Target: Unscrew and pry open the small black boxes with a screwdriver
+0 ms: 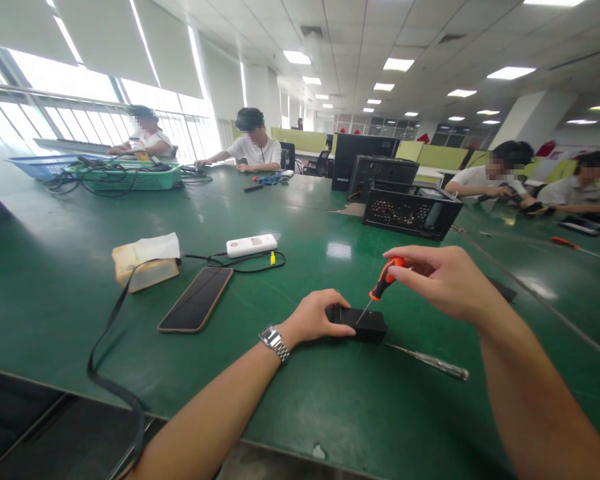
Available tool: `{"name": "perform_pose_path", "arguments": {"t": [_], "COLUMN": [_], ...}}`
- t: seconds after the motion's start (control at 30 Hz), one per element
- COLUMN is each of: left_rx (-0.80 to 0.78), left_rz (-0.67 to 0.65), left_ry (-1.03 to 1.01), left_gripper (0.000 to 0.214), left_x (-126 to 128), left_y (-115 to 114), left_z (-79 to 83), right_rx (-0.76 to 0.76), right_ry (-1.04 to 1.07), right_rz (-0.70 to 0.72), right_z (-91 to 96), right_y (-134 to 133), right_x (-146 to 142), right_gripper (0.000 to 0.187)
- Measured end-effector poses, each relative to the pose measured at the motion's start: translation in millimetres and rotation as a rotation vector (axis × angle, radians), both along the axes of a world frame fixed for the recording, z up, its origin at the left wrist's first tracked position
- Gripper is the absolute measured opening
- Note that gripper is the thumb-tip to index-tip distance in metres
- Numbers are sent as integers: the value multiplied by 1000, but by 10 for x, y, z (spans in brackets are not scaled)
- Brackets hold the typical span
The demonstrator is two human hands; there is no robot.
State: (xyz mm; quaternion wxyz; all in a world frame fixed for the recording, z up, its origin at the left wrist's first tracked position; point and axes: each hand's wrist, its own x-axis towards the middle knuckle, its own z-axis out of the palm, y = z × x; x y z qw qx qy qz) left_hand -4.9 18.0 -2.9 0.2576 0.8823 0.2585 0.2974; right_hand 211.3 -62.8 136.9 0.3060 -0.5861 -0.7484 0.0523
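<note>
A small black box-shaped part (pixel 373 327) lies on the green table, and my left hand (pixel 316 316) grips its left end between thumb and fingers. My right hand (pixel 437 280) pinches the orange and black handle of a screwdriver (pixel 383 280) from above. The screwdriver leans, handle up and to the right, with its shaft tip meeting the top of the black part near my left thumb. Just to the right of the part lies a second, slim screwdriver with a clear handle (pixel 440 365). What exactly the tip sits in is too small to tell.
On the left lie a phone (pixel 196 300), a white power strip (pixel 251 246) with a black cable, and a paper packet (pixel 147 263). Farther back are a green basket (pixel 130 177) of cables and an opened black computer case (pixel 410 213). Several people sit around the table.
</note>
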Motion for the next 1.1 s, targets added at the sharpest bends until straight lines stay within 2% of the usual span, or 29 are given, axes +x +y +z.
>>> {"name": "perform_pose_path", "arguments": {"t": [0.27, 0.5, 0.67, 0.9, 1.1], "left_rx": [-10, 1, 1, -2, 12], "left_rz": [5, 5, 8, 6, 2], "left_ry": [6, 0, -3, 1, -4], "left_gripper": [43, 43, 43, 43, 43], "left_x": [-9, -11, -8, -4, -6], "left_y": [-9, -11, -13, -4, 2], "left_z": [4, 1, -12, -17, -18], "right_rx": [-4, 55, 102, 74, 19], "right_ry": [-11, -70, -132, -195, -172], "right_rz": [-9, -26, -34, 86, 191], "right_z": [-19, 23, 23, 58, 138], "right_y": [24, -66, -123, -94, -151], "right_x": [56, -35, -115, -157, 52], "right_gripper": [31, 27, 32, 22, 24]}}
